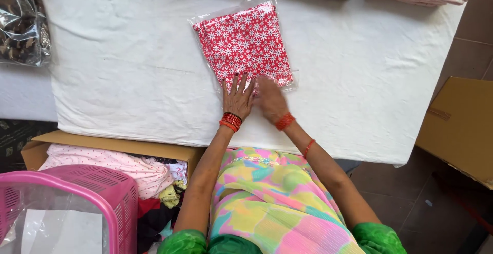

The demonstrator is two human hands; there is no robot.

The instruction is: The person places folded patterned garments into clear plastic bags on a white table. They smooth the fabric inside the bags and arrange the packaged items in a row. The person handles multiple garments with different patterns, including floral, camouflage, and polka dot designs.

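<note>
White table cloth [128,64] bears a bagged red cloth [241,43], its near edge hidden under both flat, spread hands [254,100].

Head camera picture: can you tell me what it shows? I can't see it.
Two hands, left hand and right hand, press on the near edge of a clear plastic bag holding red cloth with white flowers, which lies on a white-covered table. A pink plastic basket sits lower left.

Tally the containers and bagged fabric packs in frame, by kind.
Clear plastic bag holding red cloth with white flowers, under the left hand and right hand: 1
Clear plastic bag of dark patterned cloth: 1
Brown cardboard boxes: 2, one full of clothes, one on the floor
Pink plastic basket: 1
Total: 5
</note>
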